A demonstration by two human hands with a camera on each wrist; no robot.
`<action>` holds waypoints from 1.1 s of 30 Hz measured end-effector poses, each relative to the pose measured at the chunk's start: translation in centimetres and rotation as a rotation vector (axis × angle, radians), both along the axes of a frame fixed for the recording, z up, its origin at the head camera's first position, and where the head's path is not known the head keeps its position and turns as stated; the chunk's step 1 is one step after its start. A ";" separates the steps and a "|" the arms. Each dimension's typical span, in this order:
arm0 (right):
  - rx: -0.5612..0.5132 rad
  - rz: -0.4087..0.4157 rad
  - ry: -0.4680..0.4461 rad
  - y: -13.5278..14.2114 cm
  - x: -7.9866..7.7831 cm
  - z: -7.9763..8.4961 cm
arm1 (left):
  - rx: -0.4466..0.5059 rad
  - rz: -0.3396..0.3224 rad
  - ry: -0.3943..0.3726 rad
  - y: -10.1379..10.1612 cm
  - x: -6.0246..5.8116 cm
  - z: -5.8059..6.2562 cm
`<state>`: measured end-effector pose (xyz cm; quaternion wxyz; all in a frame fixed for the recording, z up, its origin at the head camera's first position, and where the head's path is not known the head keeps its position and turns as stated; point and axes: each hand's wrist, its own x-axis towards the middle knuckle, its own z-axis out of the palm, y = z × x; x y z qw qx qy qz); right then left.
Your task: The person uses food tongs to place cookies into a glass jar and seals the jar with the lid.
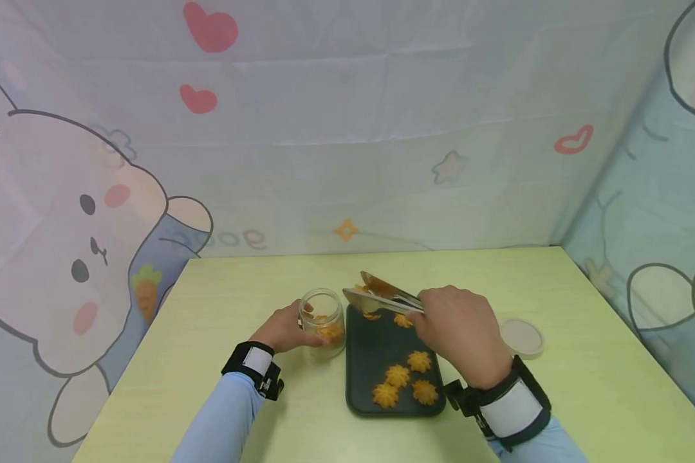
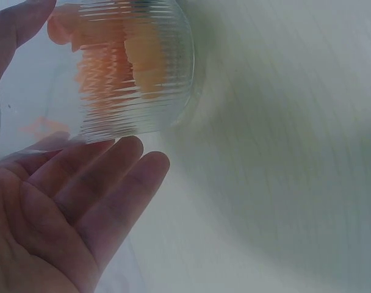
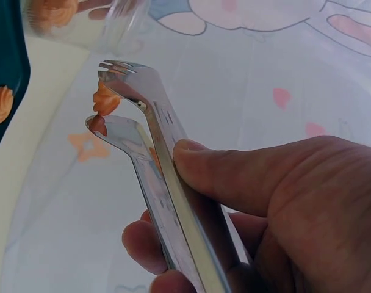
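My left hand (image 1: 284, 329) holds a clear glass jar (image 1: 337, 315) standing on the table, thumb on the near side and fingers around the far side. Several swirled orange cookies (image 1: 330, 332) lie in the jar's lower part. My right hand (image 1: 454, 331) grips metal tongs (image 1: 389, 298), thumb on the upper arm and fingers under the lower one. Between the tongs' tips a piped cookie (image 3: 106, 99) is pinched, raised above the far end of the dark tray (image 1: 365, 366) and right of the jar's mouth. The tray bears several more cookies (image 1: 398, 376).
A round white lid (image 1: 522, 338) lies on the pale yellow table (image 1: 255, 283), right of the tray and partly behind my right wrist. A printed cloth (image 1: 347, 128) with hearts and cartoon figures hangs behind the table's far edge.
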<state>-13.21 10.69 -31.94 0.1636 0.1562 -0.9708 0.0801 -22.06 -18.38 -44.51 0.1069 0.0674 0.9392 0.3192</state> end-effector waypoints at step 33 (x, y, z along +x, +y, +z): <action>0.016 0.018 0.016 -3.5 -0.9 0.6 | 0.014 -0.008 0.007 -0.2 0.4 0.6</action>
